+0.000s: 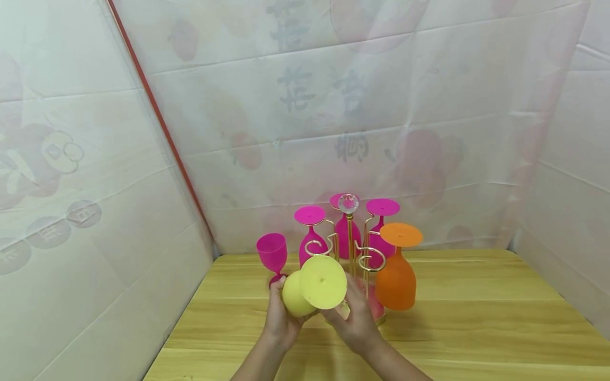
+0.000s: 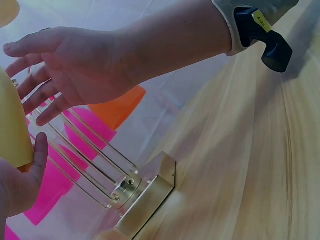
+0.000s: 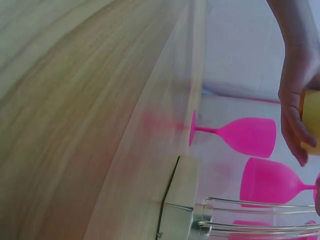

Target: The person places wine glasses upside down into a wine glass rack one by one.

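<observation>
My left hand (image 1: pixel 282 320) grips a yellow goblet (image 1: pixel 324 283) by its bowl, the round foot tilted up towards the head camera. In the right wrist view, the left fingers wrap round the yellow bowl (image 3: pixel 311 122). My right hand (image 2: pixel 82 65) is beside the goblet, fingers spread and palm showing in the left wrist view. From the head, the goblet's foot partly covers the right fingertips, so contact is unclear. Behind both hands stands a gold wire rack (image 1: pixel 351 238) topped by a clear faceted knob. Several magenta goblets (image 1: pixel 312 243) and an orange goblet (image 1: pixel 396 280) hang upside down from it.
One magenta goblet (image 1: pixel 272 254) stands upright on the wooden table (image 1: pixel 476 317), left of the rack. The rack's gold base (image 2: pixel 150 195) rests on the tabletop. Pale printed sheeting (image 1: pixel 286 116) encloses the table's back and sides.
</observation>
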